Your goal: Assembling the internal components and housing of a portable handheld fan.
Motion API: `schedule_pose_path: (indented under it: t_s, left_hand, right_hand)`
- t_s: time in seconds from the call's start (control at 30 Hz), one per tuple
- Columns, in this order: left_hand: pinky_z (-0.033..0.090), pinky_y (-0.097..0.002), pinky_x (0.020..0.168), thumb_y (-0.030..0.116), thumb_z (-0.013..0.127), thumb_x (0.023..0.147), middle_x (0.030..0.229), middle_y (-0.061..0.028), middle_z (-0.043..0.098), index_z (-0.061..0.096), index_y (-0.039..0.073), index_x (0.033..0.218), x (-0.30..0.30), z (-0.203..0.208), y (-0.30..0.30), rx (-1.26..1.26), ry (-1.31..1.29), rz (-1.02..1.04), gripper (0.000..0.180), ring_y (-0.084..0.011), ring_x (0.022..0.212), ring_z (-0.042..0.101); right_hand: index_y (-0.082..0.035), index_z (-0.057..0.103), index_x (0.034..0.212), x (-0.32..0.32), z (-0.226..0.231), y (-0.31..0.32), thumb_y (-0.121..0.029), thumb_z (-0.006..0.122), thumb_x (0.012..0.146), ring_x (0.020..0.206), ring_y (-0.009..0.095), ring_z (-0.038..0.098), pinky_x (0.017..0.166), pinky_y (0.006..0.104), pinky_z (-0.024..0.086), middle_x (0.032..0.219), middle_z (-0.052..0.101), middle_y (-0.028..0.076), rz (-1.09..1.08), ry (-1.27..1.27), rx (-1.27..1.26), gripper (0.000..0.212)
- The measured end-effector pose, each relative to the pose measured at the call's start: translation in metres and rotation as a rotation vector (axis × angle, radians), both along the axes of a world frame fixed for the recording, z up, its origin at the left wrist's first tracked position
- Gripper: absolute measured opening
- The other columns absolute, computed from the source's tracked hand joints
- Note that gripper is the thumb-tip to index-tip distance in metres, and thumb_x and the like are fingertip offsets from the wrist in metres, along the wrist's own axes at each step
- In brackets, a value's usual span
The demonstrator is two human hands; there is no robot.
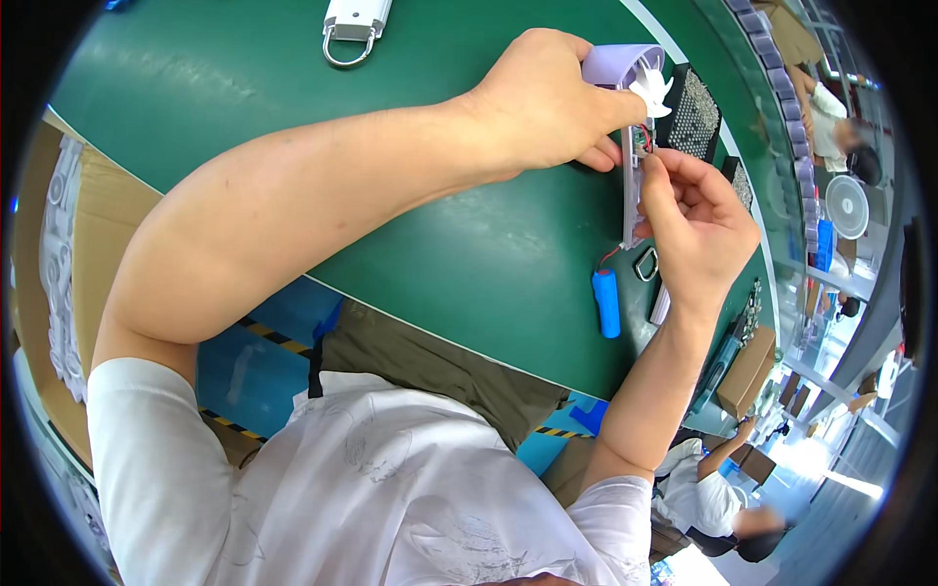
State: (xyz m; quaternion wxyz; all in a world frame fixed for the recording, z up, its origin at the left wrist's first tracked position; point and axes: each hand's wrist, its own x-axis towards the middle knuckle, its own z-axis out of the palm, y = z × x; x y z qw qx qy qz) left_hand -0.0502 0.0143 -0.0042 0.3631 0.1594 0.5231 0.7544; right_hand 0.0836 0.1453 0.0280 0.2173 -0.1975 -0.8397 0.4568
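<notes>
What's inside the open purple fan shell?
In the fan shell: a white fan blade, small wiring below it. A red wire runs to the blue battery on the table. Both hands cover the rest.

Workshop bench, bright daylight at right.
Long dark-green matte worktable [244, 78]; blue floor with yellow-black hazard tape [256, 332] below near edge; brown cardboard box [98, 220] at left.

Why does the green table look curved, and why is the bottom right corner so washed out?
Head view: the fisheye lens bends the green table edge into an arc and blackens the corners. Head view: bright light at lower right washes out the floor there. Head view: the left hand and right hand on the lilac fan housing are sharp, and the blue battery too.
</notes>
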Motion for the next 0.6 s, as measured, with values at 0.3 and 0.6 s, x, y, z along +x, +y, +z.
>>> schedule_pose_path:
  t_s: [0.3,0.6]
  left_hand:
    - [0.065,-0.0303,0.065,0.011,0.076,0.089,0.095,-0.0208,0.073,0.063,-0.015,0.107,0.0007,-0.0002,-0.0008,-0.011,0.028,0.007,0.034,-0.0226,0.074,0.076]
    - [0.064,-0.0301,0.066,0.012,0.076,0.089,0.094,-0.0199,0.073,0.064,-0.013,0.107,0.0006,-0.0017,-0.0003,-0.011,0.030,0.006,0.033,-0.0214,0.073,0.075]
  right_hand:
    - [0.005,0.073,0.096,-0.0025,0.0035,-0.0004,-0.001,0.077,0.089,0.066,0.004,0.063,0.058,0.0176,0.050,0.080,0.071,0.002,-0.039,-0.080,0.068,0.011]
    - [0.003,0.073,0.096,-0.0035,0.0072,0.0046,-0.006,0.075,0.090,0.067,0.004,0.060,0.061,0.0197,0.050,0.079,0.069,0.001,0.002,-0.163,0.242,0.011]
